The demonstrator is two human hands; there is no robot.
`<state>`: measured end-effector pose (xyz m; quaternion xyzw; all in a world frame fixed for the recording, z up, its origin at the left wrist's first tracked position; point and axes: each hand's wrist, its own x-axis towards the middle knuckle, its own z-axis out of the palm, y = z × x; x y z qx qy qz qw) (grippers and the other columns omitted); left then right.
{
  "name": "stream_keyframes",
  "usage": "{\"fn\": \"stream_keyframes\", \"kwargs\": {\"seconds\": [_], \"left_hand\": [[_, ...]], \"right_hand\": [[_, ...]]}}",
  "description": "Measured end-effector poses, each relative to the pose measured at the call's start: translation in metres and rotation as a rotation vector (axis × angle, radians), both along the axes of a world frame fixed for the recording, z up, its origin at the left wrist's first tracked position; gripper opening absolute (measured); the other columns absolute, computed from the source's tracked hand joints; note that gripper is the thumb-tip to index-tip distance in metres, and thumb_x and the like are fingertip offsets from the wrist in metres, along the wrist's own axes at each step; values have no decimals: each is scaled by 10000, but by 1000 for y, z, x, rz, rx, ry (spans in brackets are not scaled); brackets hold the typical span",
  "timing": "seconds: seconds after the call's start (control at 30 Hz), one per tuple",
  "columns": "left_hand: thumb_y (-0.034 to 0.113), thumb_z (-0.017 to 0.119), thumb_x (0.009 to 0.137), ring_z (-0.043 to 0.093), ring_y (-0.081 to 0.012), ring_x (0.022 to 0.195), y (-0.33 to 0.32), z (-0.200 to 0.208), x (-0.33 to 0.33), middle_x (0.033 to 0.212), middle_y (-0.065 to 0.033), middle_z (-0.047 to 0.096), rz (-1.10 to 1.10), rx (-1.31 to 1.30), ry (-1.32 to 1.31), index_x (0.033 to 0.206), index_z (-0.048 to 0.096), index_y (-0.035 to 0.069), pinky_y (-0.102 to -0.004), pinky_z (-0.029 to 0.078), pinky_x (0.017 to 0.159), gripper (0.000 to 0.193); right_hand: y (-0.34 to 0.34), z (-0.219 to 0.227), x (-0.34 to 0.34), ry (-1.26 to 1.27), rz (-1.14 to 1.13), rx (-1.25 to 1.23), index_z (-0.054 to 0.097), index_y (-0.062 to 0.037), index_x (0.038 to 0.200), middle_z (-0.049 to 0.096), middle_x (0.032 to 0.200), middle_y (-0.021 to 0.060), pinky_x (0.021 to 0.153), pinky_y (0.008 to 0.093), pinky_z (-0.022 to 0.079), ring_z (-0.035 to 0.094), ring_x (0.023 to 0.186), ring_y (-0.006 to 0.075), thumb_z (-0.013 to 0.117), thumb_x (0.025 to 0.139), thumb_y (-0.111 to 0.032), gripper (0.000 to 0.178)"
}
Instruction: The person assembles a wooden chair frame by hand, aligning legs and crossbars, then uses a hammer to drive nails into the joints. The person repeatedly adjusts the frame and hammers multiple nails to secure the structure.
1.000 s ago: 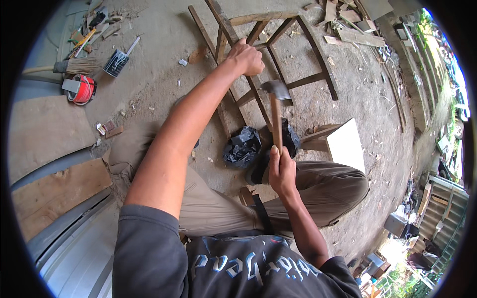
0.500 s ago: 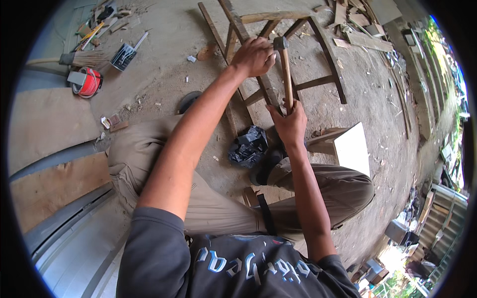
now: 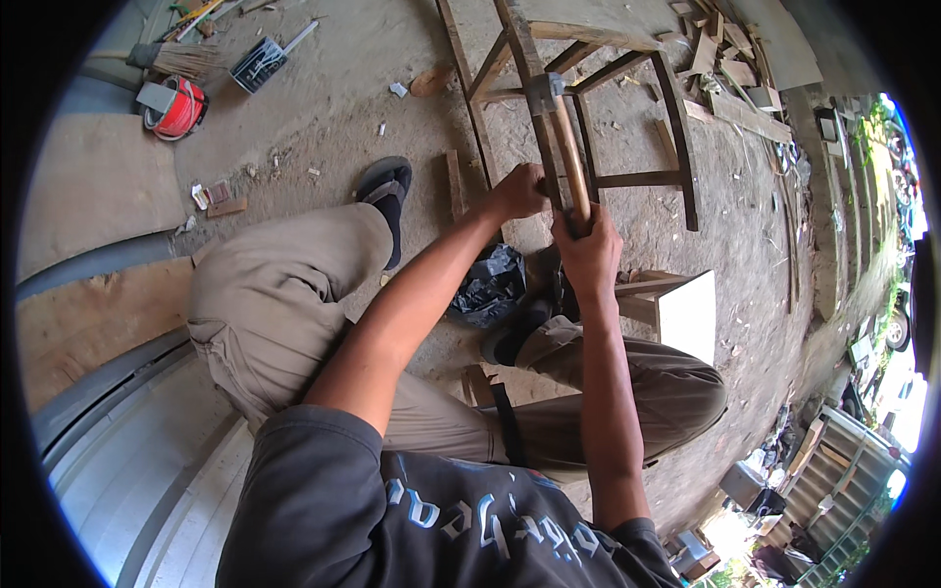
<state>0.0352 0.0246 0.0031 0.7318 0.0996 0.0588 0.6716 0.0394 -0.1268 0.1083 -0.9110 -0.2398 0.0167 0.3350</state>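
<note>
My right hand [image 3: 590,250] is wrapped round the wooden handle of a hammer [image 3: 569,147]. The hammer's metal head lies over a long rail of a dark wooden chair frame [image 3: 529,54], which is tipped over on the ground in front of me. At the left side of that same rail, lower down, my left hand [image 3: 520,191] is closed, its fingers curled against the wood and partly hidden. Below my hands a crumpled black plastic bag [image 3: 493,284] sits on the floor between my legs.
A white-topped wooden piece [image 3: 686,318] stands by my right knee. Wood scraps [image 3: 730,59] are heaped at the far right. At the left are a red container [image 3: 179,108], a broom [image 3: 176,59] and a dark tin [image 3: 259,65]. Boards [image 3: 98,186] lean at the left edge.
My left hand has slid down the rail toward me. The hammer, still in my right hand, now has its head over the rail rather than beside it. The view has shifted, showing my left foot.
</note>
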Motion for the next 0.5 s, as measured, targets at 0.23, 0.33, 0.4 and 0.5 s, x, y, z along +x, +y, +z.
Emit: {"fn": "stream_keyframes", "kwargs": {"seconds": [0.23, 0.33, 0.4, 0.5], "left_hand": [[53, 661, 741, 485, -51, 678, -16, -5, -6, 714, 39, 585, 90, -85, -89, 931, 653, -7, -268, 439, 609, 200], [54, 668, 746, 496, -46, 696, -12, -2, -4, 723, 34, 596, 115, -86, -31, 938, 657, -4, -260, 446, 631, 201], [60, 673, 750, 496, -43, 696, -11, -9, -4, 720, 29, 598, 135, -148, -40, 939, 658, -3, -260, 448, 636, 199], [78, 681, 758, 493, -42, 689, -11, -13, -2, 709, 18, 600, 121, -232, -82, 930, 659, -3, -268, 449, 635, 192]], "right_hand": [[-2, 8, 5, -3, 5, -25, 596, -25, 833, 628, 692, 146, 591, 409, 489, 629, 608, 313, 779, 773, -262, 305], [-4, 9, 6, 18, 7, -38, 596, 9, 875, 631, 725, 176, 624, 409, 495, 637, 648, 332, 767, 778, -260, 333], [-1, 12, 4, 38, 18, -46, 600, 27, 898, 634, 739, 190, 640, 409, 498, 643, 668, 340, 761, 781, -257, 347], [0, 14, 3, 47, 16, -48, 603, 28, 900, 634, 735, 188, 640, 408, 500, 645, 667, 337, 762, 781, -252, 343]]}}
